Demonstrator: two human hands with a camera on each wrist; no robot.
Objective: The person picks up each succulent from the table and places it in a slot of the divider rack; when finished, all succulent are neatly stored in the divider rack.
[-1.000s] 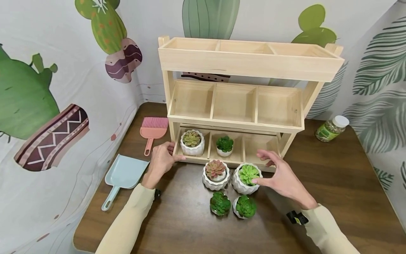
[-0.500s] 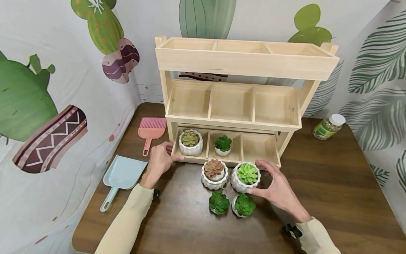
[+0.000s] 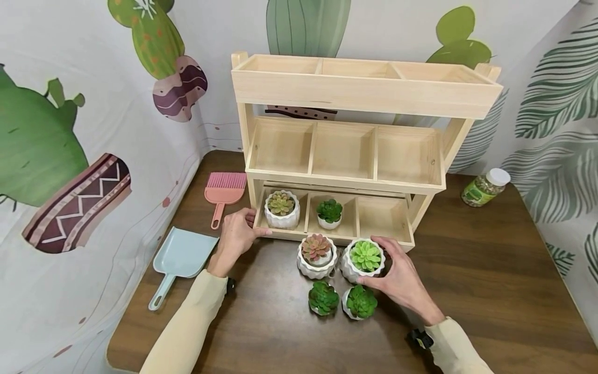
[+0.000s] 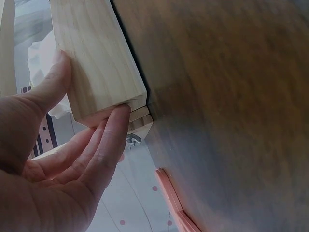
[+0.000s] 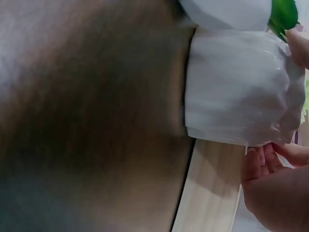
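A three-tier wooden plant rack (image 3: 364, 92) stands at the back of the table. My left hand (image 3: 236, 235) holds the left end of its bottom tray; in the left wrist view the thumb lies on the front board (image 4: 96, 58) and the fingers bend around its end. My right hand (image 3: 402, 278) has thumb and fingers on opposite sides of a ribbed white pot (image 5: 236, 87) with a light green succulent (image 3: 366, 255). That pot sits on the table before the tray. Beside it is a white pot with a reddish succulent (image 3: 315, 248).
Two small dark green succulents (image 3: 323, 297) stand nearer me. The bottom tray holds a potted yellowish succulent (image 3: 281, 203) and a small green one (image 3: 329, 210). On the left lie a pink brush (image 3: 225, 194) and a blue dustpan (image 3: 184, 253); a jar (image 3: 486, 187) lies tilted at right.
My right hand has moved left and closed in around the pot with the light green succulent. The left hand keeps its hold on the rack.
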